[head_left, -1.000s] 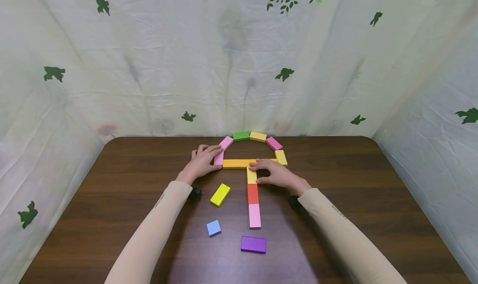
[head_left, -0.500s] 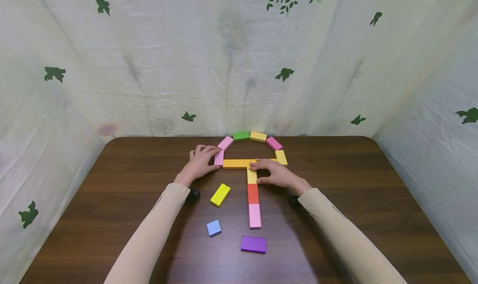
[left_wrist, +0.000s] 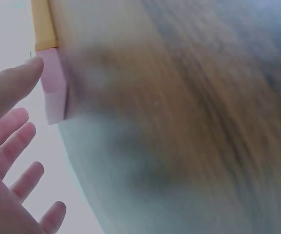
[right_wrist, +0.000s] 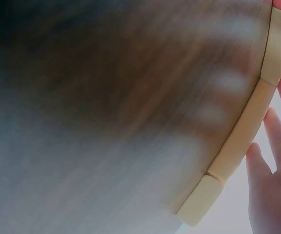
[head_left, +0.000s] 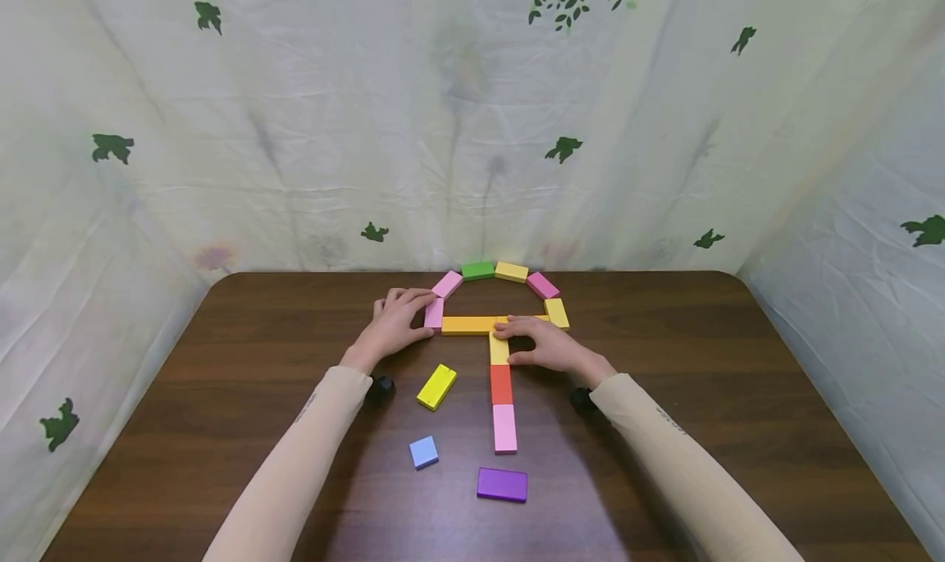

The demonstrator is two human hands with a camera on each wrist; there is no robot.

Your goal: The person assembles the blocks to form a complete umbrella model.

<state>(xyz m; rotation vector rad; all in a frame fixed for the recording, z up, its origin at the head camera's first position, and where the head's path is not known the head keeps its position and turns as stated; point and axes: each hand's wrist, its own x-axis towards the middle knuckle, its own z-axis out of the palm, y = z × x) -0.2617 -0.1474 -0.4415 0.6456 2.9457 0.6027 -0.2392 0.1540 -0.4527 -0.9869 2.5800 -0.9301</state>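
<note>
In the head view, my left hand (head_left: 390, 324) is beside the lower pink block (head_left: 434, 312) at the left end of the orange row. Its fingertips (head_left: 428, 294) are by the block's upper end, the thumb near its lower corner; the left wrist view shows the fingers spread. My right hand (head_left: 546, 344) rests its fingers over the junction of the orange row (head_left: 468, 326) and the pale yellow block (head_left: 499, 349), thumb by that block's side. A red block (head_left: 501, 384) and a pink block (head_left: 505, 428) continue the stem downward.
An arc of pink, green (head_left: 477, 271), yellow and magenta (head_left: 543, 285) blocks tops the row near the table's back edge. A bright yellow block (head_left: 436, 386), a blue block (head_left: 424, 452) and a purple block (head_left: 502, 484) lie loose. White cloth (head_left: 310, 135) hangs behind the table.
My left hand has drawn back slightly to the left, away from the pink block. My right hand has stayed in place over the orange row.
</note>
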